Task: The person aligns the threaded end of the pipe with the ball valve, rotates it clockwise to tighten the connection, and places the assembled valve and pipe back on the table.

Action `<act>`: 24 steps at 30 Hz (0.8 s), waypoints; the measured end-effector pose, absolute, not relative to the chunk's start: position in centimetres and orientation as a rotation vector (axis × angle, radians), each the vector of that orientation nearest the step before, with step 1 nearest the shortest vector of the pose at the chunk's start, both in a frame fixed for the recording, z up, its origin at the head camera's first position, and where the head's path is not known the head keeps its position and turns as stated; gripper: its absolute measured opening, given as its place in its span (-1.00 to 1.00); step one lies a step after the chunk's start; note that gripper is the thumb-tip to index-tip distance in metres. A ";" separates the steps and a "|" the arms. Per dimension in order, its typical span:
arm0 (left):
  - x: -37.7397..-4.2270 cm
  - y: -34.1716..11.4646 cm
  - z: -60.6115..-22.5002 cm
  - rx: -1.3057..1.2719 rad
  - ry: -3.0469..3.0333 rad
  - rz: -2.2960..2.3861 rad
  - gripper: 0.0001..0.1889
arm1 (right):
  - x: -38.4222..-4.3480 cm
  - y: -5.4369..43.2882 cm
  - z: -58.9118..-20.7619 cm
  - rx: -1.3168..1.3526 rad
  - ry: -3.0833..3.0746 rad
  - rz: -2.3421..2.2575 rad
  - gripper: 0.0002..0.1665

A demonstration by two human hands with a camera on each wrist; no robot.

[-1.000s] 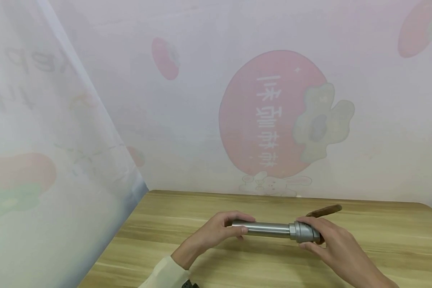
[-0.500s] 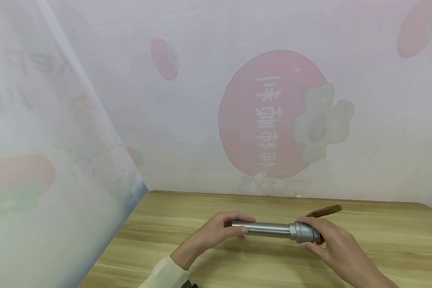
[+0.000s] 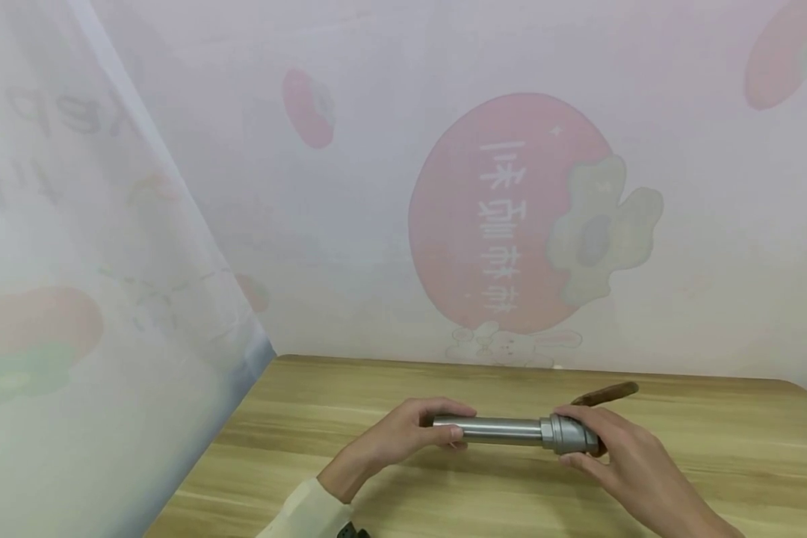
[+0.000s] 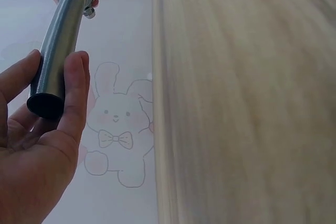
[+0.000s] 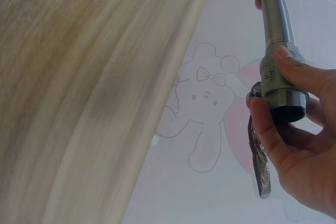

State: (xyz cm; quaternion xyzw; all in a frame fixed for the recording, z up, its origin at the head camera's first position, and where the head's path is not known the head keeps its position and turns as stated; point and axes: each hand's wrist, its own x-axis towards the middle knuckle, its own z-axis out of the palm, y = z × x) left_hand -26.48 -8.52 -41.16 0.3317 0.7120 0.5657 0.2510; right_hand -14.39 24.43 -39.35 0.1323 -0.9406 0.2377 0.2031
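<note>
Low and right of centre in the head view, the left hand (image 3: 403, 432) pinches a smooth pipe (image 3: 501, 430) and the right hand (image 3: 628, 457) grips its valve (image 3: 568, 435); a slack hold could let the pipe slip

A wood-grained bench (image 3: 276, 441) with rounded far corners stands in front of me against a pale pinkish backdrop (image 3: 363, 246). On it, 1 big red fruit (image 3: 444, 224) bears white characters above a line-drawn rabbit (image 3: 507, 345). A 2nd printed sheet (image 3: 40, 239) slants at left, softly lit.
</note>
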 end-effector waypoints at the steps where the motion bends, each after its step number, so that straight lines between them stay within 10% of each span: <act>1: -26.5 -8.5 -41.1 0.906 1.933 1.536 -0.60 | -14.4 24.4 -39.4 0.375 -2.619 0.662 -0.30; 24: -26.4 -8.5 -41.1 0.934 1.949 1.541 -0.60 | -14.3 24.4 -39.3 0.372 -2.640 0.688 -0.33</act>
